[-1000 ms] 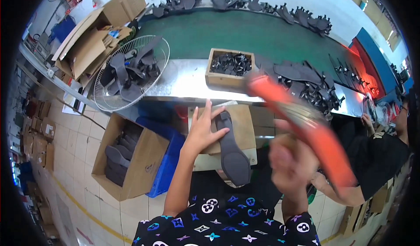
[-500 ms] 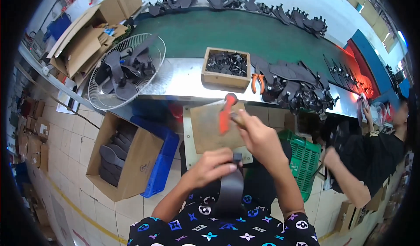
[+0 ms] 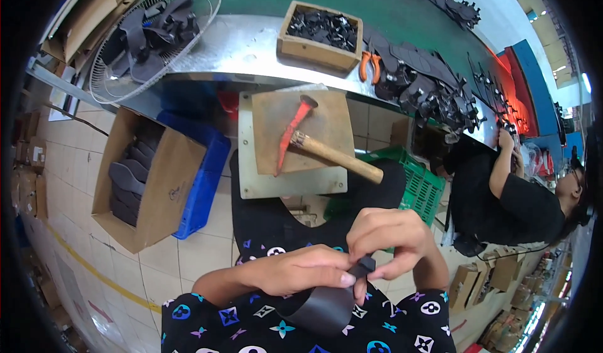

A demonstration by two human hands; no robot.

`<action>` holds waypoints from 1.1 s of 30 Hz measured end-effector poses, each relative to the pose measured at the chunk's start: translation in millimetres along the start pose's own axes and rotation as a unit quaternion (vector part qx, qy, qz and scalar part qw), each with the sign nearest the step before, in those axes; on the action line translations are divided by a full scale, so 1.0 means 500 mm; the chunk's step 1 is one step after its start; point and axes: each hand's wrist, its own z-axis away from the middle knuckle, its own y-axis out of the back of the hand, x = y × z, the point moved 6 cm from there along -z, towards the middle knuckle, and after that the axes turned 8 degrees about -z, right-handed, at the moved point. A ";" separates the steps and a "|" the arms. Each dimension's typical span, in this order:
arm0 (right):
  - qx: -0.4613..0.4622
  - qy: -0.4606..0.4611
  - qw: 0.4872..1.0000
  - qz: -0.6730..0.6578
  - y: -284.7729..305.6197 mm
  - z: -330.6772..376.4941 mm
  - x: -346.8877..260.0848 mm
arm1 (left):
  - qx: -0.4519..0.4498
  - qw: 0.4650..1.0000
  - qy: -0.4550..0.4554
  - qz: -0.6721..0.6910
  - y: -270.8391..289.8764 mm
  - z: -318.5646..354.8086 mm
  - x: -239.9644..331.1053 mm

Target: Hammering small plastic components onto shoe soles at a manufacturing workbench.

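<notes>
My left hand [image 3: 308,271] is closed on a dark, curved flexible piece [image 3: 323,312] whose wide end bends toward my shirt. At its narrow tip sits a small black clip [image 3: 363,266]. My right hand [image 3: 392,240] pinches this tip, thumb below and fingers curled above; the exact contact is partly hidden by the fingers. Beyond my hands, a hammer [image 3: 336,158] with a red head and wooden handle lies on a brown board [image 3: 267,133]. That board rests on a pale plate [image 3: 251,183] in front of my lap.
On the metal-edged bench stand a wooden box [image 3: 314,53] of small black parts, orange-handled pliers [image 3: 370,67], heaped dark pieces [image 3: 427,89] and a wire basket [image 3: 100,83]. Left are a carton [image 3: 166,190] and blue crate [image 3: 213,164]; right, a green crate [image 3: 421,193] and a co-worker [image 3: 502,196].
My right hand has let go of the hammer, now lying on the board, and come to the clip. My left hand has drawn the dark piece nearer my body. The view has shifted downward.
</notes>
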 end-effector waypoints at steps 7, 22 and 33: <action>-0.178 0.034 0.979 0.095 -0.027 -0.021 -0.080 | -0.144 0.984 -0.029 0.098 -0.056 -0.019 -0.038; -0.075 -0.048 0.993 0.072 -0.018 -0.004 -0.051 | -0.078 0.995 -0.059 0.014 -0.025 -0.002 -0.011; 0.028 -0.007 1.000 -0.010 -0.024 0.043 -0.017 | -0.100 0.995 -0.009 0.004 -0.033 -0.010 -0.027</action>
